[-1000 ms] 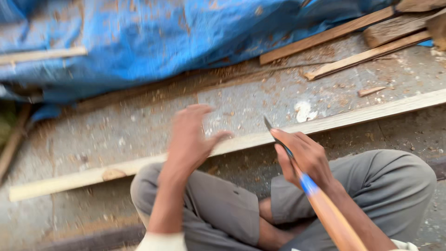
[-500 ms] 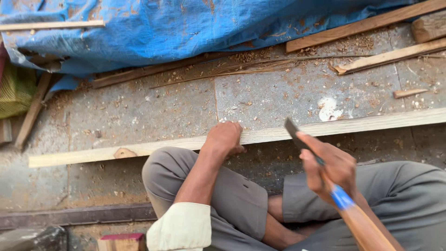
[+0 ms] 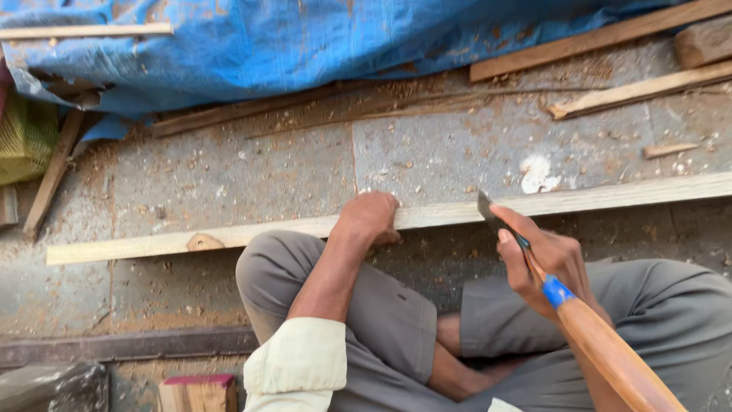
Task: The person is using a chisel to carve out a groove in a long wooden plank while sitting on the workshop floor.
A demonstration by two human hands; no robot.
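Cataloguing from my remote seat, largest item first.

Blue tarpaulin (image 3: 252,46): crumpled across the top of the view, covering whatever lies beneath.

Concrete floor (image 3: 229,183): grey slabs strewn with sawdust and small chips.

Pale wooden plank (image 3: 610,197): long and narrow, lying flat on the floor and running from left to right just beyond my knees. It carries one brown knot patch (image 3: 204,242) toward its left end. I see no fresh cut or notch on its visible face, so I judge the shaping barely begun, with nearly everything left to do.

Loose timber offcuts (image 3: 602,34): several darker strips lying at the upper right, well apart from the plank.

Hand axe (image 3: 595,343): orange-brown wooden handle with a blue band near the head, dark blade (image 3: 488,210) raised and tilted, its tip just above the near edge of the plank.

Right hand (image 3: 545,263): fingers closed around the axe handle close to the head.

Left hand (image 3: 370,217): fingers curled down over the plank's near edge, pressing on it, well to the left of the blade.
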